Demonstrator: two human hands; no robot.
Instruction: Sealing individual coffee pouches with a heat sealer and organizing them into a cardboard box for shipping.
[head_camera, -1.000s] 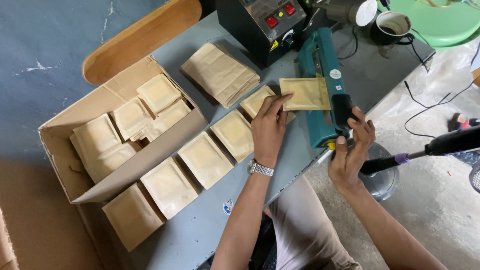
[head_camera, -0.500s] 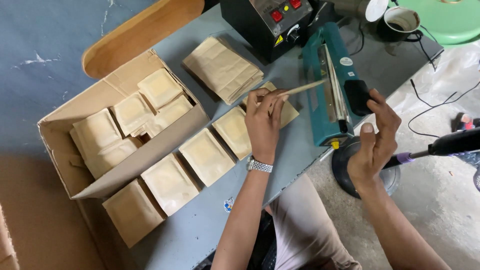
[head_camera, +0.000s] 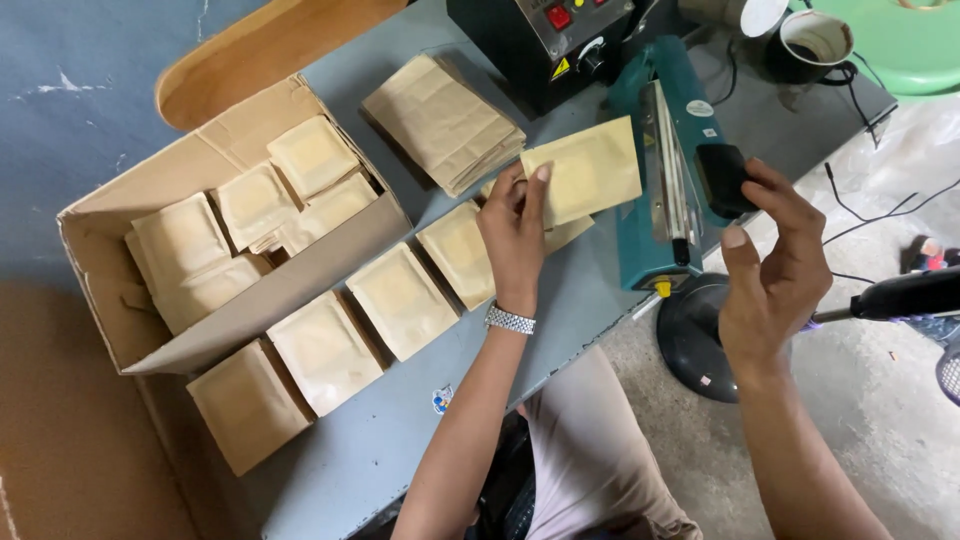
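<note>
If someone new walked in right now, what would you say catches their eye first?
Probably the left hand lifting a tan paper pouch beside the teal heat sealer, whose black handle the right hand touches. Next, the cardboard box of filled pouches at the table's left end.

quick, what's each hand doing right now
Left hand: closed on a tan paper pouch.
Right hand: fingers on the sealer's black handle, grip half open.

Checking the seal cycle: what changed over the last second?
Left hand pulled the pouch out of the sealer toward the table row. Right hand lifted off the sealer's handle, now just touching it. Box, stack and row unchanged.
</note>
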